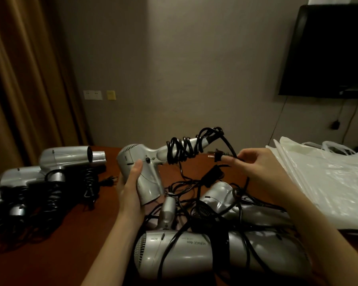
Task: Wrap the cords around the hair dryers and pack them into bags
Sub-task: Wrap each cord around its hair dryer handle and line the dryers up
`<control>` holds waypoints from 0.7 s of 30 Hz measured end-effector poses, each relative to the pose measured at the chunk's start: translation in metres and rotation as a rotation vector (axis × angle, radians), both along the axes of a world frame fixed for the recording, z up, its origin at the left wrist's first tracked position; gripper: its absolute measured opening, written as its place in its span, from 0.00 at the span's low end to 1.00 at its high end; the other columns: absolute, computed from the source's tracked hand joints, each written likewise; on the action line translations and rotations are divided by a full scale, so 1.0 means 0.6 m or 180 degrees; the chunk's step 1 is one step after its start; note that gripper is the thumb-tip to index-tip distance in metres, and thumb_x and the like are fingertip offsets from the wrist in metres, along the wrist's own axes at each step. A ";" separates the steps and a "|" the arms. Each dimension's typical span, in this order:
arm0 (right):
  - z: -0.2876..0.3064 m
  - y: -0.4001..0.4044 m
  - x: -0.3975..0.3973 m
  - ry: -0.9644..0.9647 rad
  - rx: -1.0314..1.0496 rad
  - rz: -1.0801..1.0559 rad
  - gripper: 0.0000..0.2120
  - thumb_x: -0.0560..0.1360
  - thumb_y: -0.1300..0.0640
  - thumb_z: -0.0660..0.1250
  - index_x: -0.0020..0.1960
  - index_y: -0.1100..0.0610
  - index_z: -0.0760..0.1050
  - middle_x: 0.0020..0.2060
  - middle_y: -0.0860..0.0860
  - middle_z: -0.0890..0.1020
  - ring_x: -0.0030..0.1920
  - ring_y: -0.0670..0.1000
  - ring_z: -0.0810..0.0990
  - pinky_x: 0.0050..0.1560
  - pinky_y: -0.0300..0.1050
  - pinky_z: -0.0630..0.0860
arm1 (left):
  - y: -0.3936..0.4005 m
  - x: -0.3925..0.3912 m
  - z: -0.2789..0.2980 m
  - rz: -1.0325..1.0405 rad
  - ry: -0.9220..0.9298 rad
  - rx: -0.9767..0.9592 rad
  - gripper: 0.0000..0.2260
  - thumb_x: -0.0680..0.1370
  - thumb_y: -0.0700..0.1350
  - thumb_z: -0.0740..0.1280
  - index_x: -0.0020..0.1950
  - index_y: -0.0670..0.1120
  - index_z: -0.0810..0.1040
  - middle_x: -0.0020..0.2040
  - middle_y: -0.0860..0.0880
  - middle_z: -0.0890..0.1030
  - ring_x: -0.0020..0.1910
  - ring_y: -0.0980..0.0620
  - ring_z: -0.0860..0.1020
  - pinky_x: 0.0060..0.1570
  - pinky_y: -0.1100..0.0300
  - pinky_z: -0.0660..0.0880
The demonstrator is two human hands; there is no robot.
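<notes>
My left hand grips the barrel of a silver hair dryer held above the table, its handle pointing up and to the right. Its black cord is coiled in several loops around that handle. My right hand pinches the cord's free end just behind the plug. Below my hands lies a tangle of several silver dryers with loose black cords. White plastic bags lie in a stack on the right.
On the left of the brown table stand several silver dryers with wound cords. A curtain hangs at the far left. A dark TV is mounted on the wall at the upper right, with wall sockets behind the table.
</notes>
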State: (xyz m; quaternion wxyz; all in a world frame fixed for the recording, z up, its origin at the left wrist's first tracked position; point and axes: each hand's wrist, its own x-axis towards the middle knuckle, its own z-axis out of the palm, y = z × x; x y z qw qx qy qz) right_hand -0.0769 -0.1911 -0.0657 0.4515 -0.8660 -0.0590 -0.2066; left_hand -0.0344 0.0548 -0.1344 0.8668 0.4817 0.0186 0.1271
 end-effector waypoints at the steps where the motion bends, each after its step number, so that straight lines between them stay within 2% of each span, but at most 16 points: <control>1: 0.000 0.002 0.002 -0.0018 -0.0204 -0.0141 0.30 0.61 0.31 0.68 0.38 0.60 0.79 0.34 0.61 0.80 0.36 0.61 0.80 0.38 0.55 0.77 | 0.000 0.001 -0.002 -0.0002 -0.0005 0.0034 0.28 0.65 0.58 0.72 0.63 0.49 0.77 0.56 0.40 0.82 0.49 0.43 0.82 0.41 0.53 0.78; 2: 0.000 0.003 0.005 0.0032 -0.0366 -0.0205 0.34 0.60 0.29 0.66 0.40 0.62 0.79 0.36 0.62 0.80 0.36 0.60 0.80 0.39 0.55 0.77 | -0.002 0.000 -0.001 -0.0010 -0.0013 0.0068 0.29 0.64 0.59 0.73 0.62 0.49 0.78 0.56 0.39 0.82 0.49 0.42 0.82 0.41 0.52 0.78; 4: -0.001 0.002 0.010 0.0262 -0.0525 -0.0067 0.34 0.61 0.32 0.67 0.49 0.62 0.78 0.44 0.60 0.81 0.43 0.58 0.80 0.44 0.53 0.77 | -0.004 -0.001 -0.002 -0.0061 -0.0059 0.0126 0.31 0.60 0.61 0.74 0.60 0.50 0.79 0.55 0.39 0.83 0.48 0.41 0.82 0.39 0.52 0.78; 6: -0.006 0.004 0.010 0.0288 -0.0444 0.0000 0.26 0.67 0.40 0.71 0.58 0.56 0.73 0.54 0.51 0.76 0.52 0.51 0.77 0.48 0.41 0.75 | -0.005 -0.001 -0.001 -0.0102 -0.0131 0.0186 0.27 0.61 0.61 0.74 0.57 0.52 0.79 0.53 0.41 0.83 0.47 0.42 0.82 0.37 0.53 0.79; 8: -0.007 0.000 0.012 -0.0198 -0.0484 -0.0147 0.22 0.72 0.49 0.71 0.62 0.53 0.70 0.58 0.46 0.71 0.58 0.45 0.72 0.54 0.31 0.69 | -0.004 0.001 -0.002 -0.0079 -0.0177 0.0224 0.21 0.63 0.58 0.74 0.54 0.55 0.79 0.51 0.43 0.83 0.46 0.44 0.83 0.37 0.53 0.79; 10: 0.000 -0.001 0.009 -0.0844 -0.0455 -0.0312 0.13 0.75 0.52 0.69 0.57 0.55 0.75 0.54 0.47 0.76 0.53 0.43 0.76 0.50 0.25 0.69 | -0.004 0.001 -0.002 -0.0017 -0.0202 0.0246 0.22 0.61 0.58 0.74 0.52 0.55 0.80 0.50 0.43 0.84 0.45 0.44 0.83 0.41 0.52 0.79; 11: 0.006 -0.003 0.006 -0.1023 -0.0388 -0.0361 0.10 0.75 0.53 0.69 0.53 0.56 0.79 0.49 0.47 0.80 0.49 0.43 0.79 0.48 0.26 0.72 | -0.005 0.000 -0.002 0.0001 -0.0214 0.0251 0.23 0.59 0.59 0.74 0.52 0.55 0.80 0.49 0.44 0.84 0.44 0.45 0.83 0.41 0.52 0.79; 13: 0.016 -0.008 -0.001 -0.1154 -0.0281 -0.0447 0.07 0.75 0.53 0.69 0.47 0.56 0.81 0.40 0.47 0.83 0.41 0.44 0.81 0.45 0.34 0.77 | -0.008 -0.003 0.001 0.0071 -0.0252 0.0303 0.22 0.61 0.58 0.75 0.53 0.55 0.79 0.48 0.46 0.84 0.43 0.47 0.83 0.40 0.53 0.79; 14: 0.018 -0.008 -0.005 -0.1178 -0.0279 -0.0466 0.06 0.75 0.53 0.69 0.45 0.56 0.81 0.37 0.47 0.82 0.39 0.44 0.81 0.42 0.36 0.78 | -0.010 -0.005 0.002 0.0118 -0.0284 0.0342 0.20 0.63 0.57 0.76 0.53 0.55 0.79 0.48 0.47 0.84 0.44 0.48 0.83 0.40 0.54 0.78; 15: 0.019 -0.005 -0.007 -0.1228 -0.0363 -0.0489 0.06 0.76 0.54 0.69 0.44 0.56 0.81 0.35 0.46 0.81 0.37 0.43 0.80 0.38 0.33 0.76 | -0.012 -0.006 0.003 0.0159 -0.0325 0.0370 0.18 0.66 0.56 0.77 0.53 0.55 0.78 0.49 0.48 0.84 0.44 0.49 0.83 0.39 0.55 0.78; 17: 0.018 0.009 -0.010 -0.1293 -0.0546 -0.0422 0.06 0.77 0.56 0.68 0.45 0.57 0.81 0.32 0.42 0.78 0.35 0.39 0.78 0.33 0.28 0.71 | -0.014 -0.009 0.004 0.0220 -0.0409 0.0449 0.17 0.67 0.54 0.73 0.54 0.56 0.78 0.50 0.50 0.83 0.45 0.52 0.84 0.38 0.59 0.79; 21: 0.022 0.040 -0.018 -0.0839 -0.0341 0.0473 0.07 0.80 0.60 0.61 0.52 0.54 0.78 0.27 0.39 0.75 0.29 0.36 0.76 0.28 0.27 0.68 | -0.012 -0.009 0.004 0.0293 -0.0390 0.0393 0.15 0.67 0.55 0.74 0.53 0.58 0.77 0.49 0.53 0.84 0.45 0.55 0.84 0.39 0.59 0.77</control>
